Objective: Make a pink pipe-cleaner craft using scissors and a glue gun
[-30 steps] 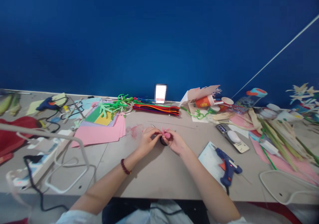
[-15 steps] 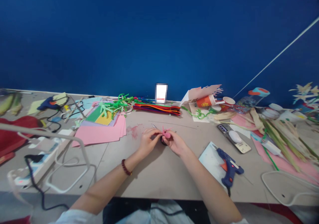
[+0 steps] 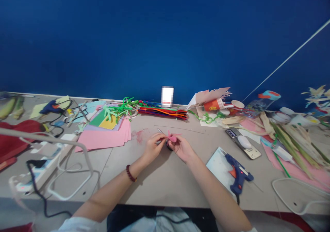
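Note:
My left hand (image 3: 152, 148) and my right hand (image 3: 182, 148) meet above the middle of the beige table (image 3: 154, 180). Between them, my right fingers pinch a small fuzzy pink pipe-cleaner piece (image 3: 172, 139) with thin spiky ends. A slim metal tool (image 3: 160, 131) sticks up and away from my left fingers; its exact kind is too small to tell. Beneath the hands, a dark round object (image 3: 169, 147) is partly hidden. A red bead bracelet (image 3: 131, 173) circles my left wrist.
Pink paper sheets (image 3: 103, 137) and a bundle of pipe cleaners (image 3: 162, 113) lie beyond my hands. To the right are a blue glue gun (image 3: 239, 173), a phone (image 3: 242, 143) and long palm strips (image 3: 291, 146). A power strip (image 3: 41, 168) sits left.
The whole table drifts slightly right in view as my head shifts. My hands stay together at nearly the same spot, and the metal tip shows a little more clearly.

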Action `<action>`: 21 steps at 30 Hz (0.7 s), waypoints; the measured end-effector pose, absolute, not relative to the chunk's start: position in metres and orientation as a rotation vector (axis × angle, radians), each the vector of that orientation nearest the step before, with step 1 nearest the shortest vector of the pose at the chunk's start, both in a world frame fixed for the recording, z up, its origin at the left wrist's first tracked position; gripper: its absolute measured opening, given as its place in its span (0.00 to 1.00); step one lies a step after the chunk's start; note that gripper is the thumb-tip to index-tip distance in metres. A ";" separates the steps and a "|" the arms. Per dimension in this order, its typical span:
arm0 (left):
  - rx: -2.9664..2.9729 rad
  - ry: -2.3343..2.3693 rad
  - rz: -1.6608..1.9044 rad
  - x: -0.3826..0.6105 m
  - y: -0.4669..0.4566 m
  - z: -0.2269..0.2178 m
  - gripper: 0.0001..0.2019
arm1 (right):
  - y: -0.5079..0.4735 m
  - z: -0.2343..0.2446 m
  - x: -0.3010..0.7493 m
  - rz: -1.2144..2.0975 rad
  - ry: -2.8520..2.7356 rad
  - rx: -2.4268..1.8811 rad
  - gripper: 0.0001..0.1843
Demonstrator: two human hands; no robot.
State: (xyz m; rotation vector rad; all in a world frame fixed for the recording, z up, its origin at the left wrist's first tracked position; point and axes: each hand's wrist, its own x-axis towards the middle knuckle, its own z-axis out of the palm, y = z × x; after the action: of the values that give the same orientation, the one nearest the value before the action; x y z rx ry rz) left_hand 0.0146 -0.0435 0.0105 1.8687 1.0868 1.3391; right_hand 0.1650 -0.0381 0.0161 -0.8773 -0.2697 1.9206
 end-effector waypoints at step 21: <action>0.808 0.866 1.212 0.019 -0.031 0.002 0.12 | -0.040 0.010 0.153 1.529 -0.777 -0.936 0.20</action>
State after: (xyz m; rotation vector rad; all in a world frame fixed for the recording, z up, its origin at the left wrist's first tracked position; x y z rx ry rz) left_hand 0.0187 -0.0309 0.0016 0.8085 0.8658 1.2122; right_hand 0.1530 -0.0401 0.0105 -0.9358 -0.7771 1.5289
